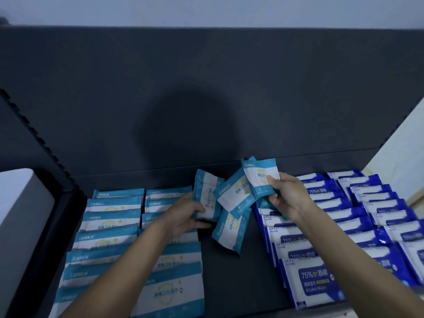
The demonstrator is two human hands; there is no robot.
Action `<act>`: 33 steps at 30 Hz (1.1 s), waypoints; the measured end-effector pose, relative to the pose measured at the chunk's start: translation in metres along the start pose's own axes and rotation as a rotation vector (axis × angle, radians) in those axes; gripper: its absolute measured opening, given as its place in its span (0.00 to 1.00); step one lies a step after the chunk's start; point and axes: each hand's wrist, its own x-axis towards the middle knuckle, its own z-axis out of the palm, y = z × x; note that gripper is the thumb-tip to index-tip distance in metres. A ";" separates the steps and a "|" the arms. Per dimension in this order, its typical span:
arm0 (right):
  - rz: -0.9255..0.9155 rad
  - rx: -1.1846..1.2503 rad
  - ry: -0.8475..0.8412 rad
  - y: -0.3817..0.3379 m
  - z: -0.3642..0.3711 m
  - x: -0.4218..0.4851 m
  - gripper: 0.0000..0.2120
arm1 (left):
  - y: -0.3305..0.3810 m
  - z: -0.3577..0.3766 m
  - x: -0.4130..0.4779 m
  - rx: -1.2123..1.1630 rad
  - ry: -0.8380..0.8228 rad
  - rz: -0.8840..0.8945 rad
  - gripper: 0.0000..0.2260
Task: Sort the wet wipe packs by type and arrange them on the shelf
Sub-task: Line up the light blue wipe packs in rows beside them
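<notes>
Light-blue-and-white soft plastic wipe packs (110, 226) lie in overlapping rows at the left edge of the dark grey shelf (241, 283); dark-blue-and-white wipe packs (344, 214) fill the right edge. Head view: left hand (183, 214) grips one upright light-blue pack (207, 196), its long axis pointing at the back edge. Right hand (286, 193) pinches a tilted light-blue pack (260, 175), thumb on top. Loose light-blue packs (229, 230) lie between the hands. The left hand is nearer the matching rows, directly to its left.

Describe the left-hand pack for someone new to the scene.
On the dark grey shelf, find the gap between the light-blue pack rows and the dark-blue pack rows. There the left hand grips a light-blue-and-white wet wipe pack, held upright, leftmost of the loose cluster.
</notes>
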 end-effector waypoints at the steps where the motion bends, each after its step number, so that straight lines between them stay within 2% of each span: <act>1: 0.005 -0.006 -0.012 0.000 0.001 0.000 0.06 | 0.001 0.001 0.000 0.012 0.008 -0.006 0.19; 5: -0.008 0.029 0.008 -0.001 0.003 -0.001 0.07 | 0.001 0.006 0.000 0.042 0.052 0.010 0.11; 10: -0.094 0.103 0.147 -0.008 -0.002 0.001 0.05 | 0.005 0.013 0.003 0.020 0.290 0.173 0.09; 12: -0.102 0.130 0.173 -0.010 -0.005 -0.001 0.05 | 0.007 0.021 0.002 -0.035 0.347 0.186 0.06; 17: -0.105 0.135 0.178 -0.010 -0.009 -0.007 0.04 | -0.009 0.042 0.003 -0.305 0.365 0.056 0.13; 20: -0.108 0.081 0.149 -0.013 -0.010 -0.008 0.04 | -0.028 0.065 0.004 -0.512 0.344 -0.061 0.10; 22: -0.085 0.046 0.099 -0.015 -0.009 -0.009 0.04 | -0.034 0.074 0.000 -0.494 0.335 -0.147 0.09; 23: -0.059 0.042 0.062 -0.016 -0.008 -0.010 0.05 | -0.034 0.075 -0.006 -0.402 0.290 -0.207 0.08; 25: 0.007 0.057 -0.004 -0.015 -0.004 -0.010 0.05 | -0.028 0.070 -0.022 -0.056 0.107 -0.330 0.08; 27: 0.059 0.072 -0.026 -0.011 0.001 -0.009 0.04 | -0.021 0.063 -0.034 0.317 0.033 -0.328 0.06; 29: 0.079 0.067 -0.024 -0.006 0.003 -0.007 0.04 | -0.020 0.054 -0.031 0.583 0.164 -0.121 0.05; 31: 0.079 0.076 -0.013 -0.002 0.004 -0.004 0.04 | -0.022 0.044 -0.017 0.886 0.324 0.216 0.03; 32: 0.075 0.088 0.003 -0.002 0.004 -0.004 0.03 | -0.022 0.040 -0.008 1.062 0.312 0.341 0.03; 33: 0.067 0.092 0.023 -0.003 0.004 -0.004 0.03 | -0.023 0.039 0.000 1.227 0.240 0.389 0.09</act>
